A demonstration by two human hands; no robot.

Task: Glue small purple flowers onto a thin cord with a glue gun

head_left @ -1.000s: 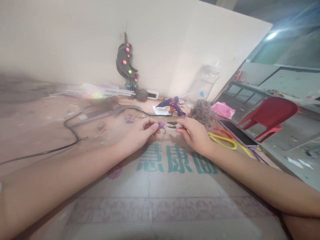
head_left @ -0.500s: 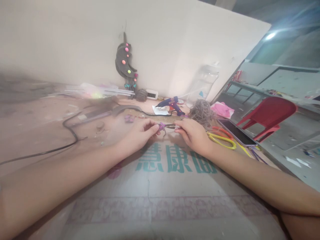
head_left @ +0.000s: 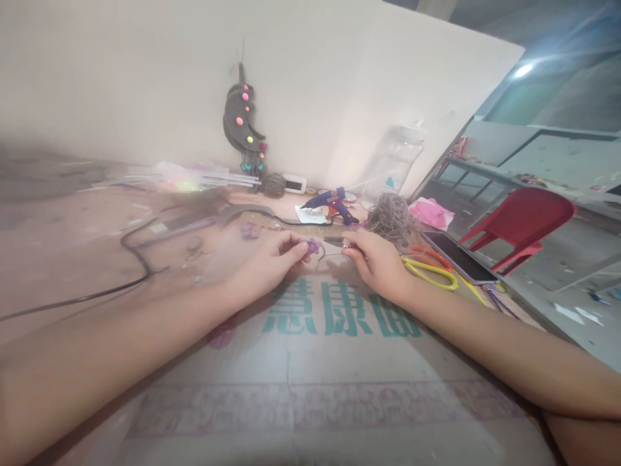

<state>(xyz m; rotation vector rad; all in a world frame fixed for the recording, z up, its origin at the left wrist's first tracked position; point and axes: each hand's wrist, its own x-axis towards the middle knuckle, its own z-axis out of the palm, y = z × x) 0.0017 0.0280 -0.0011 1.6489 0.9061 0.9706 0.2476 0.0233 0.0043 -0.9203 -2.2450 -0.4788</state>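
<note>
Between the thumb and fingers of my left hand is a small purple flower-like piece, with a short yarn tail hanging below it. My right hand grips a small metal tool with a dark, narrow tip pointing left toward the purple piece. A gap shows between tip and piece; the tool's exact kind is unclear, its rear hidden in my fingers. Another purple flower-like piece lies left of my left hand. Beyond both hands rests a dark blue glue gun.
Behind my right hand sit a grey yarn tangle and a clear bottle. Yellow-handled scissors and a phone lie at right. A black cable curves at left. A moon-shaped ornament hangs on the wall.
The tool in my right hand has drawn back slightly right, off the purple piece, and its prongs look closer together. My left hand has stayed in place while the purple piece turned slightly.
</note>
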